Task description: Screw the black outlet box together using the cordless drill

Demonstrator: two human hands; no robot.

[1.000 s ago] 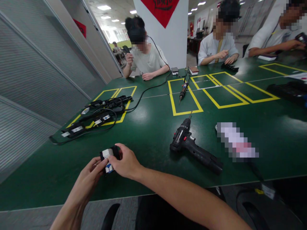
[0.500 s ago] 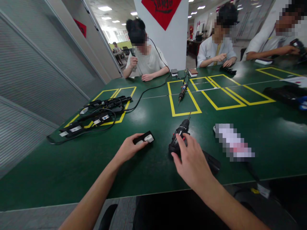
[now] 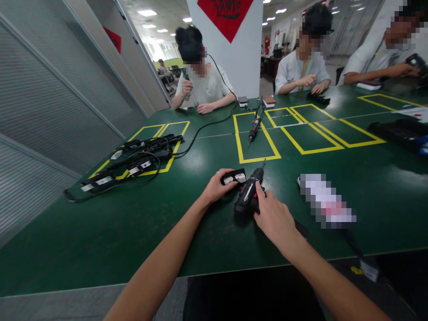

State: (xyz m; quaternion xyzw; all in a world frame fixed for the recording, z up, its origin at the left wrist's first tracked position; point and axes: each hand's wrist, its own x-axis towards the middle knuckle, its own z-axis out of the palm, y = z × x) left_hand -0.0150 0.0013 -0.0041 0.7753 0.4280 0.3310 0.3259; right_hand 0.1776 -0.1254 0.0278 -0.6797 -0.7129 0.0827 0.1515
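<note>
My left hand (image 3: 217,185) is closed on a small black box-like piece (image 3: 240,177) with two white shapes on its face; its kind is unclear. That piece sits close to the front half of a black cordless drill (image 3: 248,191). The drill lies on its side on the green table, its bit pointing away from me. Around its handle, near the red trigger, my right hand (image 3: 274,218) is wrapped, the index finger reaching along the body. The hand covers most of the handle; the battery end shows beyond it.
A slim electric screwdriver (image 3: 255,129) lies in a yellow taped rectangle ahead. Black adapters and cables (image 3: 147,154) are heaped at the left. A pixelated phone-like object (image 3: 326,200) rests right of the drill. Several people sit across the green table (image 3: 100,240).
My left hand has moved right and forward with the black piece, up beside the drill. My right hand has gone from hovering over the drill to gripping its handle.
</note>
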